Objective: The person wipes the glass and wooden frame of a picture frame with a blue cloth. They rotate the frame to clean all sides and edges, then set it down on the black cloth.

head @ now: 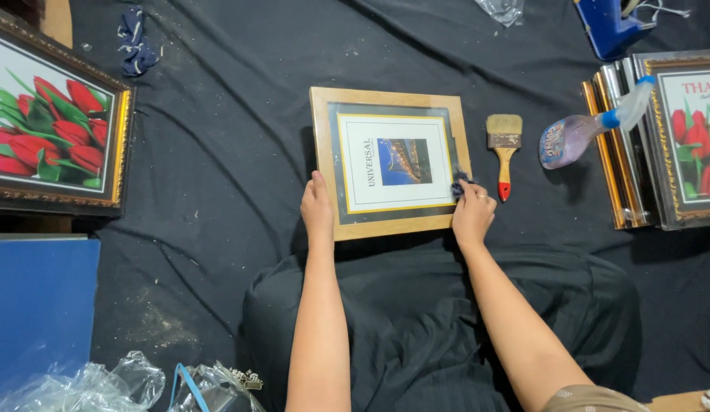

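Head view: tulip picture (pixel 53 126) far left on the black cloth (pixel 217 152). Left hand (pixel 317 207) lies flat, open, on the wooden frame (pixel 389 162) edge; right hand (pixel 472 212) pinches a dark rag (pixel 459 185) at its right side. Then red-handled brush (pixel 504 149), spray bottle (pixel 587 131), stacked frames (pixel 652 137).

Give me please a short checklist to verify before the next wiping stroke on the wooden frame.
1. Left hand steadies the wooden frame at its left edge: ok.
2. Right hand holds the dark cloth on the frame's right side: ok.
3. Frame lies flat on the black sheet: ok.
4. Brush lies apart from the frame: ok.
5. Spray bottle within reach on the right: ok.
6. Glass free of dust: cannot tell.
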